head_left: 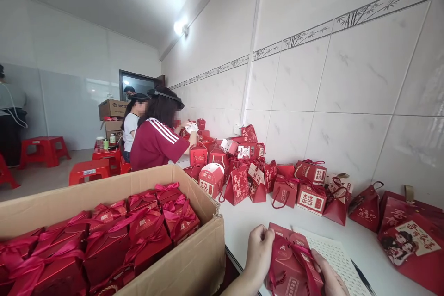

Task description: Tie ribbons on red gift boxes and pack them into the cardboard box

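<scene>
A red gift box [289, 259] with a dark-red ribbon and gold print is between my two hands above the white table. My left hand [259, 252] grips its upper left edge, fingers curled in and thumb against the side. On the box's right side, my right hand [329, 275] presses close to the ribbon, its fingers partly hidden behind the box. Beneath and to the right lies a sheet of paper covered in handwriting [328, 245]. A black pen [360, 274] rests on that sheet's right side.
To my left stands an open cardboard carton [201, 249] full of ribboned red boxes [145, 222]. Assorted red gift boxes [239, 182] line the table [239, 222] along the tiled wall. A co-worker in a maroon shirt [156, 143] sits further along; red stools [88, 171] stand behind.
</scene>
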Motion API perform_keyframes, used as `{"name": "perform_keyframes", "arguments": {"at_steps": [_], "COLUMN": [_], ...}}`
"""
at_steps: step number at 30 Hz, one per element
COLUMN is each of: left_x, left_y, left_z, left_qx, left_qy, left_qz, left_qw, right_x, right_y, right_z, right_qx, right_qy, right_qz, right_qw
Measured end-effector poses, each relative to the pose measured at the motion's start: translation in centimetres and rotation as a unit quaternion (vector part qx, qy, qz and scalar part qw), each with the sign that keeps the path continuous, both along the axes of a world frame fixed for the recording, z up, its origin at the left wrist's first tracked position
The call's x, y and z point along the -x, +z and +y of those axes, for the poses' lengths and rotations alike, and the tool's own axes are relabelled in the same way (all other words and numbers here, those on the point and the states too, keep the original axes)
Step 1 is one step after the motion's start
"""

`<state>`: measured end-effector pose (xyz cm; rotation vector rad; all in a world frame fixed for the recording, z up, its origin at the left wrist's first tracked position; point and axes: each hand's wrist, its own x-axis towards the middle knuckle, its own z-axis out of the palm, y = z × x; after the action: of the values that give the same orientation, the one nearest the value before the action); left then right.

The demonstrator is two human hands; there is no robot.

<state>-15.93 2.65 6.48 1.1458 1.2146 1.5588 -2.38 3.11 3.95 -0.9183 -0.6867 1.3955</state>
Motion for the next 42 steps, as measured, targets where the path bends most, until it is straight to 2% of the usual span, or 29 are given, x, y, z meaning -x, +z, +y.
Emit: {"name": "perform_keyframes", "arguments": {"at_steps": [3,8,13,17,21,23,25,27,30,32,35,38,42], "left_x": [0.4,0.7,0.2,0.1,1.4,2.4,3.2,3.6,3.1,2.5,2.2,2.3,2.4], "left_y": [0.3,0.5,0.3,0.3,0.9,1.8,3.1,4.5,6.2,6.5,5.9,5.2,4.8], "left_z": [-0.1,-0.4,-0.7,-0.9,-0.5,-0.1,0.4,0.8,1.4,1.8,2.2,2.3,2.3], "left_qx": [0.010,-0.050,-0.035,-0.036,-0.004,0.003,-0.025,-0.090,-0.181,-0.205,-0.195,-0.182,-0.176], "left_qy": [-0.010,0.004,-0.001,-0.007,-0.060,-0.061,-0.041,-0.056,-0.162,-0.221,-0.261,-0.262,-0.255], "left_qz": [0.042,0.077,0.057,0.032,0.030,0.061,0.113,0.184,0.276,0.302,0.318,0.318,0.316], "left_qw": [0.999,0.996,0.998,0.999,0.998,0.996,0.992,0.977,0.930,0.905,0.890,0.893,0.897], "right_x": [0.4,1.1,0.8,1.0,0.7,0.1,-0.5,-0.8,-0.5,-0.1,0.1,-0.2,-0.5], "right_y": [1.3,3.6,3.6,3.5,3.3,3.3,3.6,4.1,5.0,5.1,4.6,4.1,4.0], "right_z": [-1.0,-2.5,-2.2,-1.9,-2.2,-2.8,-4.0,-5.3,-6.7,-7.0,-6.8,-6.6,-6.8], "right_qx": [0.003,-0.003,-0.019,-0.062,-0.088,-0.112,-0.165,-0.249,-0.361,-0.388,-0.406,-0.432,-0.454], "right_qy": [-0.015,-0.010,-0.006,-0.022,-0.054,-0.088,-0.155,-0.194,-0.135,-0.108,-0.132,-0.161,-0.162], "right_qz": [0.022,0.068,0.071,0.007,-0.026,-0.065,-0.167,-0.311,-0.483,-0.541,-0.559,-0.548,-0.546], "right_qw": [1.000,0.998,0.997,0.998,0.994,0.988,0.960,0.896,0.786,0.739,0.711,0.698,0.685]}}
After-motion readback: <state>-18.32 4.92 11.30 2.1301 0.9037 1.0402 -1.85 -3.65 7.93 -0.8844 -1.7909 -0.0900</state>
